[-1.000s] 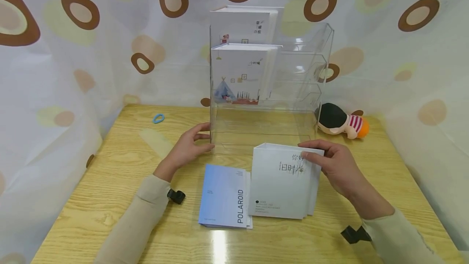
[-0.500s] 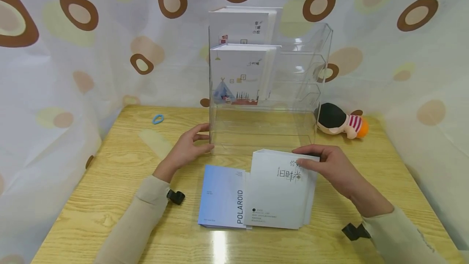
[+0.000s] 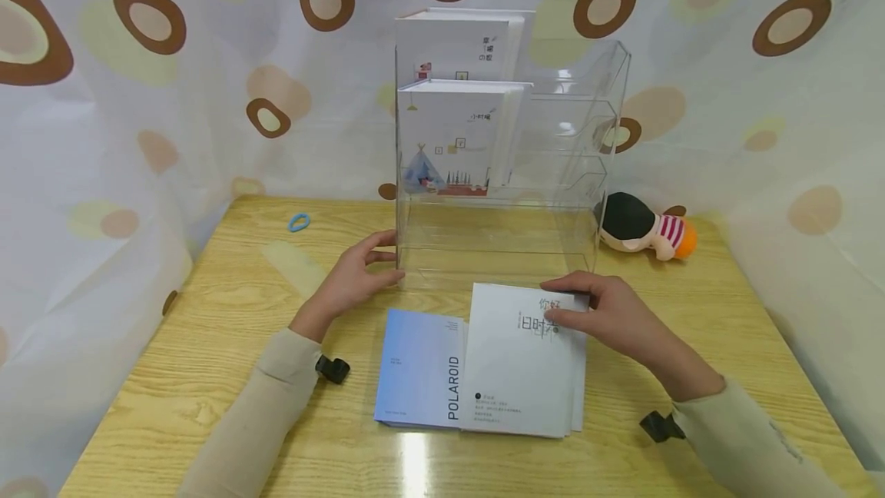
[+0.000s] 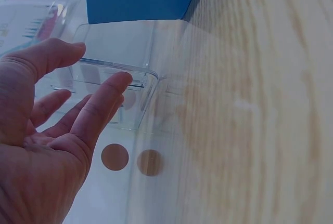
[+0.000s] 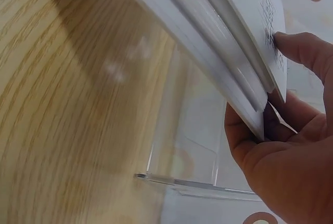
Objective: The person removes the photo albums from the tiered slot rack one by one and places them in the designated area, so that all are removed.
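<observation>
A clear plastic tiered rack [image 3: 494, 252] stands at the back of the table. My left hand [image 3: 356, 275] touches its left side, with the fingers [image 4: 99, 107] loosely extended beside the rack's edge in the left wrist view. My right hand [image 3: 615, 313] pinches the upper right corner of a white photo album [image 3: 518, 371], thumb on the cover and fingers behind. Thick pages show along the album's open edge in the right wrist view. Left of it is a blue album [image 3: 418, 375] marked POLAROID; the white album slightly overlaps its right edge.
Two pale illustrated albums stand in the rack's left half, a front one [image 3: 445, 137] and a higher rear one [image 3: 452, 44]. A plush toy [image 3: 646, 229] lies right of the rack. A small blue ring [image 3: 299, 222] lies at the back left. Patterned cloth hangs behind.
My right hand has brought the white album down and left, towards the blue album. My left hand stays at the rack's side.
</observation>
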A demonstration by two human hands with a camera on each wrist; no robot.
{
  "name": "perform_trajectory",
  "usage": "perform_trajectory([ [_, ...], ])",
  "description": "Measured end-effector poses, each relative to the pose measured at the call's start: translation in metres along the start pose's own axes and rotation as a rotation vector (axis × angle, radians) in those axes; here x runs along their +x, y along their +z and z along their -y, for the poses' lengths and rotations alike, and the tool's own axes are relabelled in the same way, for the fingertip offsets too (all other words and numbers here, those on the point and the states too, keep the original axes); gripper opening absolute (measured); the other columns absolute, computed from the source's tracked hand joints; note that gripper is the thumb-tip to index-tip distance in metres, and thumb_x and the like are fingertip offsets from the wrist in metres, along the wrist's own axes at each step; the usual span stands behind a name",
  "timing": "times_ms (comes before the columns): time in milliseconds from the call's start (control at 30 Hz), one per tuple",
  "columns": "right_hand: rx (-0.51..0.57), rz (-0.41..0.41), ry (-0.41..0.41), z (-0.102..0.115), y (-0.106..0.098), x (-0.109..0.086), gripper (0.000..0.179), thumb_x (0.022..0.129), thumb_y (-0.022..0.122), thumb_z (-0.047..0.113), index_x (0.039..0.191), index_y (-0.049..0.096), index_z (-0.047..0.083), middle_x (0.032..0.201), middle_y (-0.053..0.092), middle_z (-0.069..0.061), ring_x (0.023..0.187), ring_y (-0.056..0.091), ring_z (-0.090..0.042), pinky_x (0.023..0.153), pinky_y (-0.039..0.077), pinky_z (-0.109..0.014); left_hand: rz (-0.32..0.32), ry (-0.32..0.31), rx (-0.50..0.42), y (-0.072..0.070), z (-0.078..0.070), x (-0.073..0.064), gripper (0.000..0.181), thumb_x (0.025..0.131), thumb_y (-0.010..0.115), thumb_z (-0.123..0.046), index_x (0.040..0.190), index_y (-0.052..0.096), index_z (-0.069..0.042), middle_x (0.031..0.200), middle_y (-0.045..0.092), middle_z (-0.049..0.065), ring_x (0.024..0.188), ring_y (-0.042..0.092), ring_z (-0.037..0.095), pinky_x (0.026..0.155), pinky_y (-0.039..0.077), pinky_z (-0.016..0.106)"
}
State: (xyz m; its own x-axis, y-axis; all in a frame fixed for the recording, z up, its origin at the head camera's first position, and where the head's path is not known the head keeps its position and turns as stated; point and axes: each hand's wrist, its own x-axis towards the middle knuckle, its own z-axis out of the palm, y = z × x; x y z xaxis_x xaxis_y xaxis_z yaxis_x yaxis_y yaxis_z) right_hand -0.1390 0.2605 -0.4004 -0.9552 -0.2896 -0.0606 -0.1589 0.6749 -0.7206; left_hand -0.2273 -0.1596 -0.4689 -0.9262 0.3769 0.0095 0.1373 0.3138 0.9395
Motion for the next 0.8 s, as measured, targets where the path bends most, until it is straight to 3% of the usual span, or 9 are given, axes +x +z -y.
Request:
perform_trajectory([
  [267,-0.046,0.035,0.001,-0.011,0.006,0.01,0.046,0.098,0.09,0.031,0.139,0.08,0.015,0.138,0.077,-0.011,0.112,0.062,-0.023,0.088,0.052,-0.022,0.002,0.007,0.005,0.0,-0.001,-0.001,0.076,0.106,0.079,-0.011,0.172,0.043,-0.012,0.171,0.049,0.017,0.151,0.06,0.042,0.098,0.066,0.04],
  [533,-0.057,0.126,-0.017,-0.022,0.015,0.02,0.045,0.097,0.09,0.033,0.137,0.081,0.013,0.132,0.078,-0.008,0.112,0.063,-0.022,0.092,0.055,-0.025,-0.003,0.0,0.019,0.0,-0.001,-0.001,0.075,0.106,0.079,-0.012,0.172,0.043,-0.012,0.171,0.049,0.018,0.151,0.06,0.043,0.096,0.065,0.035],
  [800,-0.056,0.162,0.013,-0.03,0.024,0.028,0.049,0.098,0.089,0.037,0.139,0.079,0.013,0.135,0.079,-0.009,0.117,0.067,-0.022,0.106,0.056,-0.042,-0.001,-0.005,0.021,0.0,-0.002,-0.001,0.076,0.106,0.079,-0.012,0.172,0.043,-0.013,0.171,0.049,0.017,0.152,0.059,0.042,0.095,0.064,0.036],
])
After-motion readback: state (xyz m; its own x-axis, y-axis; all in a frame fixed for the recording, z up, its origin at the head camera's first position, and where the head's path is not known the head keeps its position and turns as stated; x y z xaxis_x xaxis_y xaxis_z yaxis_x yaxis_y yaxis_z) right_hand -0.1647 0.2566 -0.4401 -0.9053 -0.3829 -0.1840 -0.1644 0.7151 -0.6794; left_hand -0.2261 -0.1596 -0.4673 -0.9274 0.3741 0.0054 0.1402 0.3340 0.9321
